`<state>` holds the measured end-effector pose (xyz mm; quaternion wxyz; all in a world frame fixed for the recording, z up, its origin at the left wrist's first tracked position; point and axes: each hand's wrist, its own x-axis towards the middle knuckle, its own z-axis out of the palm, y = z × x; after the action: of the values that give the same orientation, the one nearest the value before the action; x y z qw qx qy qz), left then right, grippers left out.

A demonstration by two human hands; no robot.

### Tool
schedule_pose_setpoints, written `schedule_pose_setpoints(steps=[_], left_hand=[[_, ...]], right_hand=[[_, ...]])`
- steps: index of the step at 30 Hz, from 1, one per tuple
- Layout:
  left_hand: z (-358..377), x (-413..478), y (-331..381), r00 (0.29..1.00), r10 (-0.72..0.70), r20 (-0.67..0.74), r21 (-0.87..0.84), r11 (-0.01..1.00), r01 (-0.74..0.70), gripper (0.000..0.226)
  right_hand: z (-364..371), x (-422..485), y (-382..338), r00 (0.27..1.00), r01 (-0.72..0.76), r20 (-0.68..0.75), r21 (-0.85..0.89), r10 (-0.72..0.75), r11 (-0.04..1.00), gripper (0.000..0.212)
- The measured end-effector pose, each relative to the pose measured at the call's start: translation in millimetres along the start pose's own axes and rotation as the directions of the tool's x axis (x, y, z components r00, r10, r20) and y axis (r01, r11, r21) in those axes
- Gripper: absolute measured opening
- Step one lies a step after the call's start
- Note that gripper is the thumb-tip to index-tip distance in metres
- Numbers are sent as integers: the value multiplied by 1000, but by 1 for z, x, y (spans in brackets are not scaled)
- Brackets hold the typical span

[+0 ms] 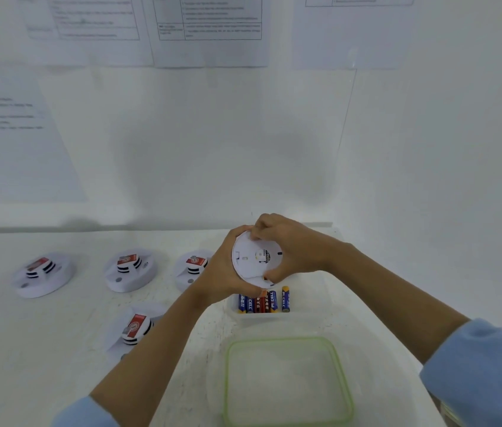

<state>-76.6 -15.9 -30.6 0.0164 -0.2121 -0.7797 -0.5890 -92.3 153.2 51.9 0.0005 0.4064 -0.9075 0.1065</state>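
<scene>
Above the far end of a small white tray point(262, 315) on the counter point(59, 349), a round white detector point(253, 263) is held in the air with its flat back turned to the camera. The left hand point(222, 272) cups its left and lower rim with curled fingers, and the right hand point(296, 248) grips the right side, fingertips pinching the top edge and thumb at the bottom. A small black-and-yellow label sits near the middle of the back, but its print is too small to read. Blue and red batteries point(273, 300) lie side by side in the tray. The word "CELL" is legible on the blue ones, while the letters before it and the marks on the red one are unclear. The left hand hides the tops of several batteries. Nearer the camera lies a clear plastic box point(283, 339) with a green rim, and whether it is a lid or a tub cannot be told. To the left, four more detectors point(129, 268) rest on the counter with red labels whose writing is blurred. One is partly behind the left forearm and another is partly behind the left hand. Printed sheets point(209, 26) on the wall are illegible and cut off at the top edge
</scene>
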Motion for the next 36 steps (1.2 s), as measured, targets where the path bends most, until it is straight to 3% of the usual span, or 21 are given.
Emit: schedule_pose_setpoints(steps=[7, 18, 21, 25, 30, 36], left_hand=[[1, 5, -3, 999, -11, 47, 11, 1000, 11, 94], [9, 5, 8, 997, 38, 63, 80, 996, -43, 90], [11, -2, 13, 997, 65, 43, 90, 994, -69, 79], [12, -17, 13, 999, 53, -2, 54, 997, -52, 84], [8, -40, 14, 998, 18, -63, -5, 1000, -19, 99], [-2, -73, 22, 996, -6, -86, -30, 1000, 3, 106]], right_hand=[[-1, -13, 7, 998, -68, 22, 88, 66, 994, 79], [-7, -18, 3, 996, -78, 25, -111, 81, 991, 70], [-7, -25, 4, 996, -90, -8, 18, 91, 996, 70], [-10, -40, 7, 989, -131, -34, 196, 141, 972, 65], [-1, -66, -8, 978, -203, 127, 374, 167, 905, 66], [27, -98, -51, 928, -264, 342, 324, 147, 909, 62]])
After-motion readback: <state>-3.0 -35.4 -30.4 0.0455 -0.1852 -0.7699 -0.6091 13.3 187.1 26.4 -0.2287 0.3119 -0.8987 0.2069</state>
